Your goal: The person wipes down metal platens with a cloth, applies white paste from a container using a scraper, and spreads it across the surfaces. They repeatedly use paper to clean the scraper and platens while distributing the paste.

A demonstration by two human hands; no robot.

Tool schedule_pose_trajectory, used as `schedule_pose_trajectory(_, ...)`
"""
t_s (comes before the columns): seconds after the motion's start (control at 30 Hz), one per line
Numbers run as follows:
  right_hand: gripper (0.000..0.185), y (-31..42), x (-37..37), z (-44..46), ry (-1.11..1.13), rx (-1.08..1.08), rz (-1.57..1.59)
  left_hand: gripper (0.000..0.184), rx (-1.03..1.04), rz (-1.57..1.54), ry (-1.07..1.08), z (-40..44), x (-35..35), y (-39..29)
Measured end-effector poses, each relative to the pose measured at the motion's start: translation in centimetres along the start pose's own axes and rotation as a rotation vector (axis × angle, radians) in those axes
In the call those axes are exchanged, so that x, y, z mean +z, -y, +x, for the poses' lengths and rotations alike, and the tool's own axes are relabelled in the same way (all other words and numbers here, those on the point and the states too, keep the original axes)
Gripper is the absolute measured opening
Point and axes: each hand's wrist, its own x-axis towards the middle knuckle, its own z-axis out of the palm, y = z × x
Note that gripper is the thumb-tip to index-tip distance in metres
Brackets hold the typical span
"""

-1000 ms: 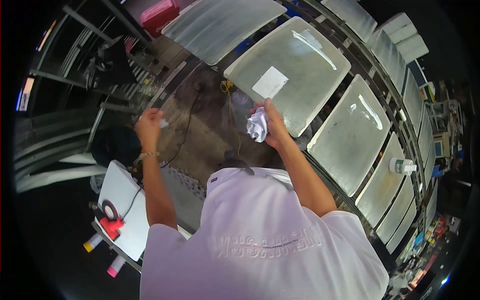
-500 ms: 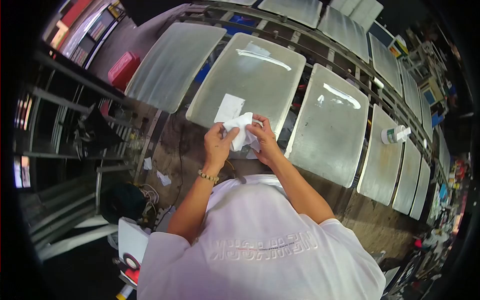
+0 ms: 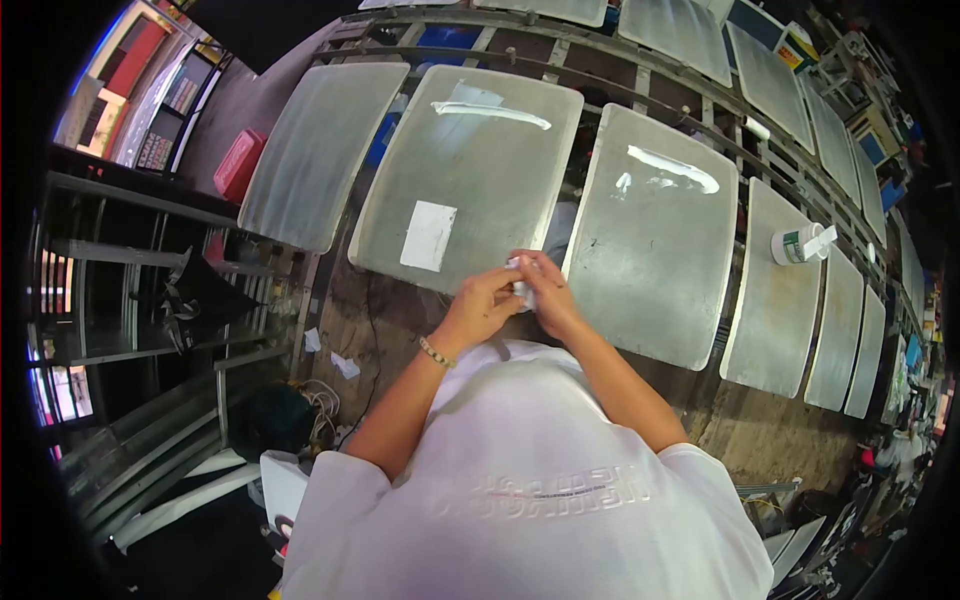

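Note:
My left hand [image 3: 484, 303] and my right hand [image 3: 547, 293] meet in front of my chest, fingers closed round a crumpled white cloth or paper wipe [image 3: 522, 290]. Most of the wipe is hidden by my fingers. Just beyond lies a grey metal plate [image 3: 480, 190] with a white rectangular sheet [image 3: 429, 236] on its near part and a long white paste streak [image 3: 492, 112] near its far edge. To the right, a second grey plate [image 3: 650, 260] bears another white streak [image 3: 672, 168].
A white tub [image 3: 797, 245] with something white on top stands on a plate farther right. More plates lie on a metal frame behind. A red container [image 3: 240, 166] is at the left, near metal racking [image 3: 130, 340]. Paper scraps [image 3: 345, 366] lie on the floor.
The wipe, spread loosely between my hands before, is now bunched up small within my fingers. My hands have come closer together, and the view has shifted slightly.

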Motion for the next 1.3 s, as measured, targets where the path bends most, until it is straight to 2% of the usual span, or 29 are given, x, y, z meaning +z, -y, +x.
schedule_pose_trajectory(0.03, 0.039, -0.6, -0.4, 0.1, -0.146, -0.122, -0.086, 0.030, -0.097, -0.004, 0.074, 0.1, -0.5, 1.1)
schedule_pose_trajectory(0.07, 0.039, -1.0, -1.2, -0.2, -0.146, -0.107, -0.075, 0.030, -0.115, -0.001, 0.073, 0.4, -1.7, 2.1)
schedule_pose_trajectory(0.13, 0.042, -0.1, -2.9, -1.4, -0.334, 0.072, -0.118, 0.034, -0.136, 0.430, -0.132, 1.4, -5.2, 4.3)
schedule_pose_trajectory(0.2, 0.044, -1.2, -5.8, -2.1, -0.347, 0.088, -0.022, 0.046, -0.200, 0.627, -0.472, 2.5, -9.3, 10.4)
schedule_pose_trajectory(0.23, 0.048, -1.3, -6.6, -2.3, -0.354, 0.093, 0.067, 0.046, -0.202, 0.629, -0.470, 2.8, -10.2, 10.8)
schedule_pose_trajectory(0.3, 0.051, -1.6, -7.8, -2.7, -0.429, 0.057, 0.025, 0.058, -0.249, 0.925, -0.652, 3.4, -11.6, 11.5)
schedule_pose_trajectory(0.33, 0.054, -1.9, -8.4, -3.3, -0.508, 0.026, -0.020, 0.058, -0.256, 0.922, -0.646, 3.2, -11.3, 11.5)
schedule_pose_trajectory(0.4, 0.055, -2.1, -9.6, -3.5, -0.511, -0.011, -0.066, 0.067, -0.254, 1.037, -0.653, 3.9, -10.9, 11.5)
schedule_pose_trajectory(0.53, 0.059, -2.3, -10.2, -4.3, -0.562, -0.028, -0.107, 0.054, -0.315, 0.958, -0.706, 4.7, -12.1, 12.3)
schedule_pose_trajectory(0.6, 0.060, -2.1, -9.1, -4.2, -0.583, -0.025, -0.079, 0.037, -0.453, 0.363, -0.408, 5.2, -13.8, 12.0)
schedule_pose_trajectory(0.63, 0.062, -1.9, -8.2, -3.9, -0.598, -0.028, -0.042, 0.037, -0.451, 0.362, -0.398, 5.3, -14.0, 10.8)
schedule_pose_trajectory(0.7, 0.064, -1.6, -6.4, -3.3, -0.594, -0.040, -0.011, 0.017, -0.190, 0.329, -0.424, 4.4, -13.8, 7.9)
schedule_pose_trajectory(0.73, 0.066, -1.5, -5.8, -2.9, -0.577, -0.054, 0.018, 0.017, -0.188, 0.328, -0.406, 3.9, -14.0, 6.4)
schedule_pose_trajectory(0.8, 0.066, -1.8, -5.2, -2.0, -0.569, -0.078, -0.040, 0.017, 0.480, 0.767, -0.477, 3.0, -14.6, 3.5)
schedule_pose_trajectory(0.83, 0.067, -1.8, -4.9, -1.4, -0.540, -0.101, -0.107, 0.017, 0.485, 0.763, -0.467, 3.3, -14.8, 2.4)
schedule_pose_trajectory(0.9, 0.067, -1.6, -3.8, -0.7, -0.512, -0.105, -0.175, 0.025, 0.673, 0.855, -0.474, 3.2, -15.0, 1.1)
schedule_pose_trajectory(1.03, 0.063, 0.4, -0.7, 0.7, -0.426, -0.110, -0.323, 0.020, 0.695, 0.843, -0.421, 4.9, -15.8, 1.0)
schedule_pose_trajectory(1.13, 0.054, 1.2, 0.5, 1.0, -0.340, -0.159, -0.367, 0.025, 0.728, 0.790, -0.432, 6.0, -16.1, 1.4)
schedule_pose_trajectory(1.2, 0.046, 1.7, 1.8, 1.2, -0.174, -0.196, -0.418, 0.024, 0.699, 0.781, -0.468, 6.7, -15.8, 1.6)
schedule_pose_trajectory(1.23, 0.046, 2.1, 2.7, 1.4, -0.186, -0.203, -0.414, 0.022, 0.481, 0.577, -0.474, 7.2, -15.1, 2.2)
schedule_pose_trajectory(1.27, 0.041, 2.6, 3.7, 1.7, -0.126, -0.243, -0.555, 0.021, 0.263, 0.374, -0.472, 7.8, -14.2, 2.8)
schedule_pose_trajectory(1.3, 0.038, 2.9, 4.5, 2.3, -0.067, -0.282, -0.700, 0.021, 0.276, 0.370, -0.462, 8.5, -13.5, 3.2)
